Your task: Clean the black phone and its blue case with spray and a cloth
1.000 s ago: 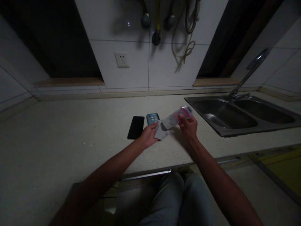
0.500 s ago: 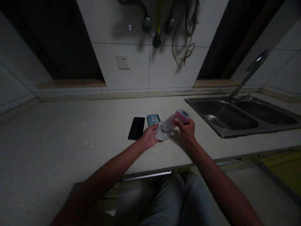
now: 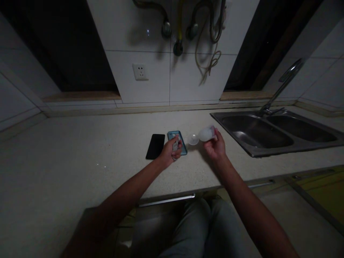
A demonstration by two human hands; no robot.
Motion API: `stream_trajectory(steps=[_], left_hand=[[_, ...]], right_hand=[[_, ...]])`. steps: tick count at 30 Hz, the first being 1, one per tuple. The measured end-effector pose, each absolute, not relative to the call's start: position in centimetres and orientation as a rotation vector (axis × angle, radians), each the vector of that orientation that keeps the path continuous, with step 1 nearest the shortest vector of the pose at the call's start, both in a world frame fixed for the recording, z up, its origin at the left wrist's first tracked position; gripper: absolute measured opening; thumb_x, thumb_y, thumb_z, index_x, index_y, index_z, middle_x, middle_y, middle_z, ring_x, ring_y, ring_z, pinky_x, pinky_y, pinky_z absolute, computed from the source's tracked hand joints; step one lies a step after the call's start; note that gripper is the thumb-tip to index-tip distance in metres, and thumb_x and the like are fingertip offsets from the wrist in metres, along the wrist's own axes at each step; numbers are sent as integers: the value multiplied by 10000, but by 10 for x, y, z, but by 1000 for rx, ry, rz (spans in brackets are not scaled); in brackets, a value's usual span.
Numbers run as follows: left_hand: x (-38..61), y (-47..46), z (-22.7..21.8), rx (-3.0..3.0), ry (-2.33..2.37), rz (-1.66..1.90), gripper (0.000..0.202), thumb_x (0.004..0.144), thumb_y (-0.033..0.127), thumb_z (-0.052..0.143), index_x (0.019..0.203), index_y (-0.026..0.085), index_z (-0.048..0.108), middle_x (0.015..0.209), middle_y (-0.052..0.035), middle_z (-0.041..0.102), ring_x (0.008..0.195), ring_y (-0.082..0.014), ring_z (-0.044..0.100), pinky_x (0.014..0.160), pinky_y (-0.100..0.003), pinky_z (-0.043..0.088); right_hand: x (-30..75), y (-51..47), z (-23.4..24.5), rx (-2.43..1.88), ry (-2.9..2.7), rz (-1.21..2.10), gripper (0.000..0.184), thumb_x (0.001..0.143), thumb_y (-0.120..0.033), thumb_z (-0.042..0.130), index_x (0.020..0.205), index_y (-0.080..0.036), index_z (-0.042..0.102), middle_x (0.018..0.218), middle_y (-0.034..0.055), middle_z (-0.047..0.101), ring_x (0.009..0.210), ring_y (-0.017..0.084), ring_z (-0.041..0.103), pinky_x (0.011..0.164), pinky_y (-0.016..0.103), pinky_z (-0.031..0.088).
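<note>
My left hand (image 3: 171,150) is closed around a small, folded pale-grey cloth-like piece (image 3: 175,145), mostly hidden by the fingers. It is above a blue phone case (image 3: 184,147) that lies on the counter. My right hand (image 3: 215,145) grips a translucent plastic container (image 3: 206,134), tilted with its round end toward the left. A clear round lid (image 3: 193,139) shows beside that end; whether it is joined to the container I cannot tell. Left of the case a black smartphone (image 3: 155,146) lies flat.
A pale countertop (image 3: 80,150) runs along the tiled wall. To the right is a double steel sink (image 3: 258,134) with a faucet (image 3: 282,87). A wall socket (image 3: 140,72) and several pipes are on the wall. A drawer handle (image 3: 166,200) juts below the counter's front edge.
The container has turned in my right hand and its round lid now shows open. My left hand has drawn back from it, bunching the grey piece that was spread flat.
</note>
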State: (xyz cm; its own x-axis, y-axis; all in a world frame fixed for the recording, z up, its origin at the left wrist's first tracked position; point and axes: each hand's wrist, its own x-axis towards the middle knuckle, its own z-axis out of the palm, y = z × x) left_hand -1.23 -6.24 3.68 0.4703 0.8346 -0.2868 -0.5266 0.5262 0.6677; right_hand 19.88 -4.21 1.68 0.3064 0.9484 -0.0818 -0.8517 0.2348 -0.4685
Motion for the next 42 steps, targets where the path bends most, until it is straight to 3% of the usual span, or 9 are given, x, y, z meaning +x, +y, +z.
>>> stream_trajectory(steps=[4,7,9,13,19,23,31,36,42], left_hand=[[-9,-67,39,614,691,922,282,952,412,544,929,144,632,744,-2,650,295,9,258,297,-144,153],[-9,-69,39,632,660,842,293,925,446,582,882,157,615,657,26,613,282,3,230,294,-147,149],[-10,-69,38,640,617,791,315,942,452,550,843,156,596,624,32,597,278,-1,223,294,-146,161],[-12,-67,39,631,585,771,327,978,433,477,888,144,599,738,-16,672,275,0,242,280,-149,167],[-12,-68,40,631,579,780,349,998,419,432,873,134,590,726,6,629,270,-1,259,261,-154,168],[-12,-71,42,634,512,797,272,944,403,556,847,150,580,696,43,592,275,7,241,260,-148,175],[-11,-73,47,607,623,858,317,932,463,583,868,155,624,769,1,695,271,9,238,265,-150,182],[-11,-71,43,675,604,867,353,959,473,536,872,143,627,790,-19,700,269,17,223,261,-145,167],[-15,-69,41,788,654,762,444,936,563,537,964,135,651,917,-91,733,280,24,222,271,-148,147]], right_hand=[[195,-40,15,-520,-193,1326,77,839,-194,721,912,-205,699,834,-22,780,746,99,730,763,215,625],[189,-41,14,-566,-282,1281,114,806,-204,757,904,-208,697,850,-22,769,758,98,719,758,208,618],[186,-43,12,-608,-373,1165,188,768,-252,796,922,-211,696,851,-27,753,759,103,709,736,209,610],[182,-47,10,-752,-593,865,379,704,-388,831,996,-199,681,870,-11,721,776,147,692,694,263,597],[170,-58,8,-956,-922,446,465,735,-461,797,1063,-166,650,1007,89,728,911,232,699,846,413,582],[164,-69,1,-917,-1170,295,415,787,-432,775,1101,-200,634,1073,105,727,962,257,716,876,433,583],[153,-79,9,-694,-1598,-131,447,886,-258,677,1311,-296,541,1214,76,714,1151,249,681,950,436,583],[155,-77,7,-802,-1513,-133,404,878,-325,696,1259,-276,570,1178,86,717,1097,249,700,909,425,598],[174,-69,2,-1001,-1136,188,446,806,-493,744,1118,-195,631,1006,84,723,889,230,719,833,399,597]])
